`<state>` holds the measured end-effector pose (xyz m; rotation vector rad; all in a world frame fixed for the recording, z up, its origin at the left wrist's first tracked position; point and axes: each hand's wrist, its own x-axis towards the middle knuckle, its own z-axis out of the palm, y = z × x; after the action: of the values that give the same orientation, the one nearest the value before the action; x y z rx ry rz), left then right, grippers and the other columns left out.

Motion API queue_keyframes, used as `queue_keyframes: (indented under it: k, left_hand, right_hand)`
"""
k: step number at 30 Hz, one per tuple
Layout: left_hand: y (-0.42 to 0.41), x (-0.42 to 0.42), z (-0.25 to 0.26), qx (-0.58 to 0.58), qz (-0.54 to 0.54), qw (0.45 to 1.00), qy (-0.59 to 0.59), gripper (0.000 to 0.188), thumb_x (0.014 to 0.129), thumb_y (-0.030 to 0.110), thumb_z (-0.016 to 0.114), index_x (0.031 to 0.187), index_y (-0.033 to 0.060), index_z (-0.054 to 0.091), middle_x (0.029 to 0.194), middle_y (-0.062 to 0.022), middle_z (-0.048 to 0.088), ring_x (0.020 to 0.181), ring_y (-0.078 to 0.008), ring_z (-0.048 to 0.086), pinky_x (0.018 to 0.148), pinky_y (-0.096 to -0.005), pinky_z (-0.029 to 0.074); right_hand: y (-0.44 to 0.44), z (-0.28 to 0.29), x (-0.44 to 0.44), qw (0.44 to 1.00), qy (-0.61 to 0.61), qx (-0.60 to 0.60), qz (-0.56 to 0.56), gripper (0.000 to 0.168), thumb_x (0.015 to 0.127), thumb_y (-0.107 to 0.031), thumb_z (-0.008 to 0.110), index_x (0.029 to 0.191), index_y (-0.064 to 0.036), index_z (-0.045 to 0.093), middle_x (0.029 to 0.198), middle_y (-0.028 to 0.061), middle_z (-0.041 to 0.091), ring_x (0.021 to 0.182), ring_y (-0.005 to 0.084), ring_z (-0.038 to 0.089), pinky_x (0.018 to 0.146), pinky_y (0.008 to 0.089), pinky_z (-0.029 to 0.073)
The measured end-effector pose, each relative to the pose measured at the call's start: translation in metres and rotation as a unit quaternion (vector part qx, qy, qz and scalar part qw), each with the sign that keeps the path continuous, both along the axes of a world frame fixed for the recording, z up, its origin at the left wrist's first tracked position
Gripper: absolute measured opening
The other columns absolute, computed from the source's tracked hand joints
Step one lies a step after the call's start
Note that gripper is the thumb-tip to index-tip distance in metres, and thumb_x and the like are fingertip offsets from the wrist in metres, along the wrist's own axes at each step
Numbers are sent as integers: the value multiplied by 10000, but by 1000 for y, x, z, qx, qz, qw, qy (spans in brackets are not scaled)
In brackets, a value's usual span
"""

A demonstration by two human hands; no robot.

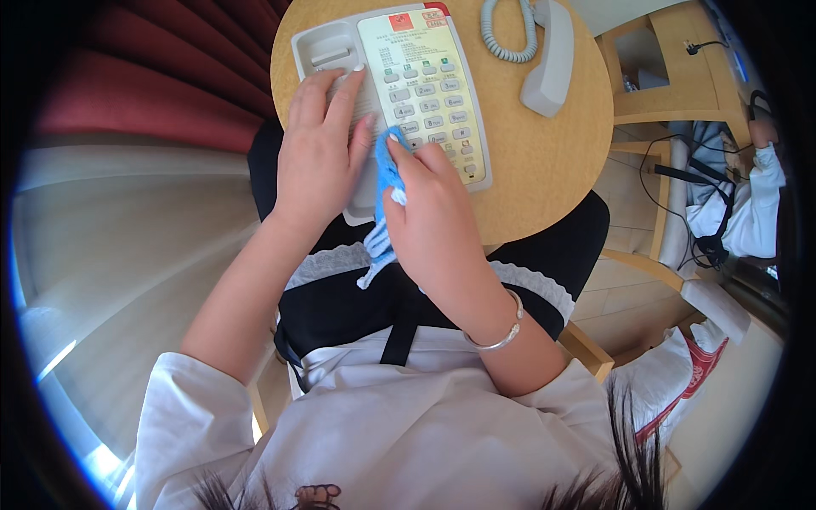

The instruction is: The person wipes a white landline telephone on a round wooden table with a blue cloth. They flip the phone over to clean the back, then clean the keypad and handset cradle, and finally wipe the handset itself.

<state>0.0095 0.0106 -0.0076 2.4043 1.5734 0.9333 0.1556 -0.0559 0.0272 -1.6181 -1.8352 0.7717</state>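
A corded desk telephone base [475, 162] lies on a round wooden table [510, 204], its keypad [433, 107] facing up. My left hand [319, 143] rests flat on the left side of the base, fingers spread over the handset cradle. In my right hand [437, 210] is a blue cloth [387, 169], pinched under the fingers and pressed near the lower-left keys. The cloth's pale striped end hangs below the base's edge. To the right lies the handset [549, 70], off its cradle, with its coiled cord [503, 44] looped beside it.
Red curtains [172, 76] and a pale sheer curtain [140, 210] hang at left. At right, another person in a white sleeve [768, 175] is near a wooden desk [695, 76] and loose black cables [711, 245]. A white and red plastic bag [663, 376] sits at lower right.
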Motion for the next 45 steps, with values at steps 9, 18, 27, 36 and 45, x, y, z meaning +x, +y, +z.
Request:
queue_keyframes:
  k: [9,18,27,36,45]
  left_hand:
    - [-1,-1,0,6,-2,1000,-1,421,909,112,621,1322,40,583,1307,-177,527,1233,-386,505,1043,-456,436]
    - [0,-4,-4,9,-11,1000,-18,480,905,63,602,1364,-22,491,1316,-206,520,1246,-412,486,1058,-472,418]
    - [-1,-3,-3,7,13,1000,9,462,906,71,599,1355,8,511,1289,-159,546,1246,-362,509,1048,-443,437]
    - [0,-4,-2,18,-3,1000,3,496,902,140,651,1353,-5,506,1289,-165,542,1227,-373,510,1040,-443,441]
    - [1,-7,0,5,-22,1000,-16,504,879,145,690,1320,-20,511,1296,-188,536,1221,-387,507,1032,-450,445]
  right_hand:
    - [-39,11,21,993,43,-106,19,509,817,2,668,1309,73,555,1007,175,522,916,355,587,792,418,507]
    - [39,13,-11,999,-30,10,-8,208,868,-72,621,1011,79,629,969,215,586,906,396,633,794,440,533]
    - [13,13,2,999,-23,-40,-5,319,858,-55,638,1168,18,645,991,162,579,928,353,618,791,421,527]
    - [-46,12,50,984,76,-156,30,419,822,2,631,1240,-4,652,907,131,545,780,313,581,703,362,496]
    - [-46,45,122,956,247,-153,-52,382,784,57,584,1146,26,702,863,67,568,768,122,553,677,241,427]
